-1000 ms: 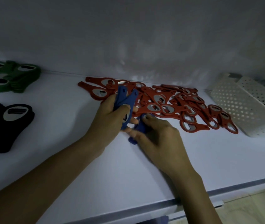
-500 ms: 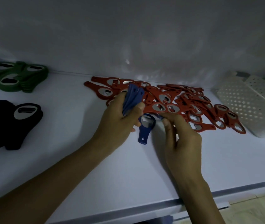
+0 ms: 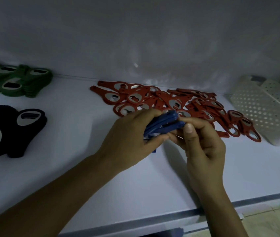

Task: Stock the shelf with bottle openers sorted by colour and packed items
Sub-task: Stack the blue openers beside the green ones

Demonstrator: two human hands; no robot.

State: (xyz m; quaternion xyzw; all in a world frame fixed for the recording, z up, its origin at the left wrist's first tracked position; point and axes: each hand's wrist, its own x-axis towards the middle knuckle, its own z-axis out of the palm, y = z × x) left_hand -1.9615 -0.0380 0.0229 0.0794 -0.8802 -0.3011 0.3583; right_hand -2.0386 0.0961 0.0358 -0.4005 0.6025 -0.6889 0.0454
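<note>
1. Blue bottle openers, a small bundle, are held up just in front of the red openers, which lie in a loose heap on the white shelf.
2. The left grip is clenched round the bundle, with the fingers over the top and the thumb beneath.
3. The right grip, also at the front edge of the red heap, pinches the bundle's right end between its thumb and curled fingers.
4. Green openers are stacked well left of the red heap, by the back wall.
5. Black openers are stacked well left of the red heap, nearer the front.
6. A white perforated basket lies just right of the red heap.
</note>
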